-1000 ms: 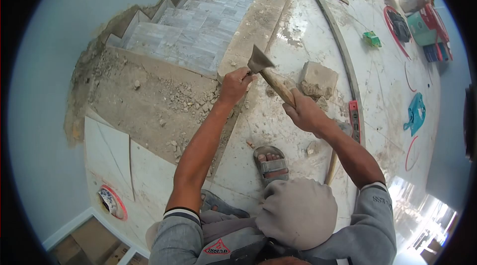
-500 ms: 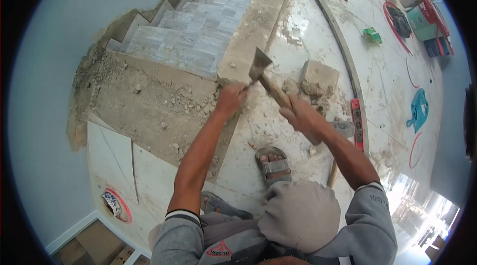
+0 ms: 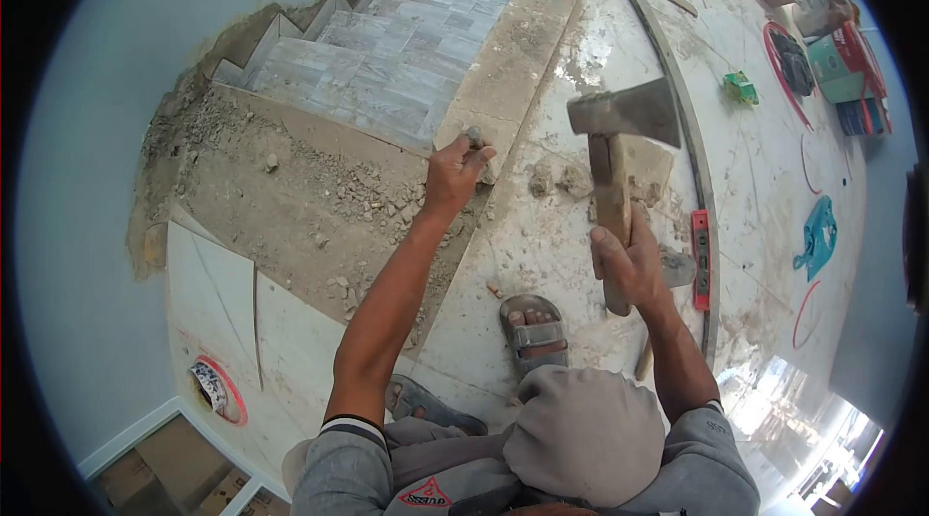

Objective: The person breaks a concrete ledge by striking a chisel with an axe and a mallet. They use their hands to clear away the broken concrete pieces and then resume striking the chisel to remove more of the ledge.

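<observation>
From the head camera, the left hand (image 3: 455, 173) is closed round a short chisel (image 3: 474, 137), set against the near end of the concrete ledge (image 3: 518, 81). The right hand (image 3: 629, 265), well apart from it, is wrapped round the wooden handle of a hammer (image 3: 624, 112), whose head is up over the floor. Between the hands lie lumps of rubble (image 3: 556, 179). A concrete chunk (image 3: 653, 168) sits just behind the handle. A red level (image 3: 701, 260) and a long strip (image 3: 677, 100) hem in the right. A sandalled foot (image 3: 535, 327) stands near. To the left is loose dirt (image 3: 290, 197), with grey tiles (image 3: 377, 71) beyond.
</observation>
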The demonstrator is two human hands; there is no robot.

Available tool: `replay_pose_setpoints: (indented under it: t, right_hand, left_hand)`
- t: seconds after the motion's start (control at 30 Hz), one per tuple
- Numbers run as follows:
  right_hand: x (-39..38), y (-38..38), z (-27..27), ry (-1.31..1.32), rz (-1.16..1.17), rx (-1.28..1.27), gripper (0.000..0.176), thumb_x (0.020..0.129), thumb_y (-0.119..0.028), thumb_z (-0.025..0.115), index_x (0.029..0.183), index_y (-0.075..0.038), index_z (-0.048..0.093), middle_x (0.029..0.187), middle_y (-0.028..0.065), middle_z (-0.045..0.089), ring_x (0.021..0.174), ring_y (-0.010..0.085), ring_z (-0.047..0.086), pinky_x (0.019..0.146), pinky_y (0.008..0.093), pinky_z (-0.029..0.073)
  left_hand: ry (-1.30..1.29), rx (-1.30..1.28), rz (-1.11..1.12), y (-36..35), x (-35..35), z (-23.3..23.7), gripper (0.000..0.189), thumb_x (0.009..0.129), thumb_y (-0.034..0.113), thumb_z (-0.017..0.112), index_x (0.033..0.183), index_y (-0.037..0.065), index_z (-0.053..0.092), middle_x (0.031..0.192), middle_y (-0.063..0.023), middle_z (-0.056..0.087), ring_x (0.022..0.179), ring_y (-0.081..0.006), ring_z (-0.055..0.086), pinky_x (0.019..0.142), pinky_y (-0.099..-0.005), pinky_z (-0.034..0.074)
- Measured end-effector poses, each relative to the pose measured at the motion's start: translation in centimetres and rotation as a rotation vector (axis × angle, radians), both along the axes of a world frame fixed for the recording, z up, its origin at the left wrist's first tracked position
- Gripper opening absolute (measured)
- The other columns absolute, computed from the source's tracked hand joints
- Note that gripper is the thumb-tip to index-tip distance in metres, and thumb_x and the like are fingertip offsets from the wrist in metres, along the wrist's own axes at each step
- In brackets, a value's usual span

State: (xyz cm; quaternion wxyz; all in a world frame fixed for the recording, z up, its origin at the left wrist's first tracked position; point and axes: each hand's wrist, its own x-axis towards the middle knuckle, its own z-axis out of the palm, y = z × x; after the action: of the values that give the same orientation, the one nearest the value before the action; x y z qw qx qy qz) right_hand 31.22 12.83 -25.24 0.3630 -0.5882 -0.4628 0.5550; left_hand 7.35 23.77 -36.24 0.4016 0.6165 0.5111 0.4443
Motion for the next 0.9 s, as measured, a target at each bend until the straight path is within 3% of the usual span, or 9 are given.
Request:
replay_pose_setpoints:
  t: [0.23,0.3,0.43,0.5,0.57,0.67,0.7,0.77,0.9]
  right_hand:
    - [0.4,-0.5,-0.1,-0.118,0.099,-0.038,0.046,0.088,-0.036,0.058,0.111,0.002,0.045,0.063,0.0043,0.053,0.051,0.0112,0.052,0.048,0.0267,0.044]
    - [0.4,0.0,0.4,-0.109,0.094,-0.029,0.046,0.088,-0.036,0.058,0.111,0.003,0.045,0.064,0.0043,0.054,0.051,0.0113,0.052,0.048,0.0266,0.044]
    - [1.0,2.5,2.6,-0.131,0.063,0.257,0.043,0.089,-0.034,0.058,0.107,0.003,0.044,0.067,0.0046,0.054,0.053,0.0114,0.053,0.048,0.0256,0.044]
    - [0.8,4.2,4.9,-0.085,-0.002,0.488,0.038,0.091,-0.030,0.055,0.104,0.002,0.041,0.066,0.0045,0.053,0.055,0.0098,0.052,0.047,0.0236,0.043]
    - [0.3,6.2,7.0,0.100,0.002,0.727,0.029,0.092,-0.019,0.051,0.109,0.001,0.039,0.078,0.0081,0.053,0.060,0.0100,0.050,0.050,0.0212,0.042]
    - [1.0,7.1,2.1,0.035,-0.070,0.674,0.029,0.092,-0.021,0.050,0.109,0.000,0.039,0.081,0.0075,0.054,0.065,0.0086,0.051,0.051,0.0194,0.041]
    - [1.5,6.6,3.0,-0.177,0.214,0.310,0.028,0.093,-0.023,0.048,0.109,0.000,0.041,0.085,0.0108,0.056,0.068,0.0114,0.053,0.054,0.0236,0.043]
    - [0.3,7.4,2.1,-0.685,0.553,0.211,0.027,0.093,-0.028,0.048,0.103,-0.003,0.043,0.066,0.0151,0.057,0.061,0.0234,0.057,0.054,0.0404,0.046]
    - [0.6,6.9,4.1,-0.502,0.392,0.105,0.032,0.092,-0.029,0.050,0.101,0.000,0.042,0.067,0.0137,0.057,0.062,0.0204,0.058,0.054,0.0396,0.046]
  left_hand:
    - [0.069,-0.003,-0.006,0.5,0.9,-0.1,0.021,0.084,0.018,0.065,0.087,-0.001,0.059,0.077,-0.0115,0.064,0.068,-0.0178,0.061,0.062,-0.0299,0.048]
    - [0.094,0.106,-0.013,0.8,1.1,-0.6,0.020,0.086,0.021,0.064,0.088,0.001,0.061,0.067,-0.0056,0.059,0.062,-0.0090,0.052,0.056,-0.0267,0.043]
    - [0.116,0.123,-0.071,1.1,1.6,-0.9,0.021,0.086,0.022,0.063,0.089,0.002,0.060,0.069,-0.0074,0.060,0.062,-0.0123,0.053,0.057,-0.0276,0.043]
    - [0.235,0.124,-0.125,1.5,1.9,-0.1,0.024,0.084,0.023,0.064,0.089,0.001,0.055,0.074,-0.0157,0.060,0.066,-0.0314,0.058,0.057,-0.0365,0.045]
    - [0.230,0.123,-0.129,1.8,2.3,0.6,0.024,0.083,0.023,0.064,0.087,0.001,0.055,0.074,-0.0160,0.059,0.065,-0.0318,0.057,0.057,-0.0367,0.044]
    - [0.201,0.103,-0.127,1.6,2.5,0.6,0.024,0.084,0.023,0.064,0.085,0.001,0.056,0.070,-0.0153,0.058,0.061,-0.0278,0.054,0.057,-0.0350,0.043]
    - [0.176,0.096,-0.120,1.8,2.6,0.7,0.023,0.084,0.023,0.065,0.083,0.001,0.056,0.068,-0.0143,0.057,0.058,-0.0234,0.052,0.057,-0.0331,0.042]
    - [0.223,0.139,-0.127,1.5,2.6,0.7,0.023,0.084,0.023,0.065,0.083,0.001,0.056,0.068,-0.0140,0.057,0.057,-0.0230,0.051,0.057,-0.0328,0.042]
    - [0.223,0.030,-0.115,2.0,2.3,0.4,0.023,0.083,0.022,0.065,0.083,0.001,0.056,0.067,-0.0130,0.058,0.057,-0.0225,0.051,0.057,-0.0326,0.042]
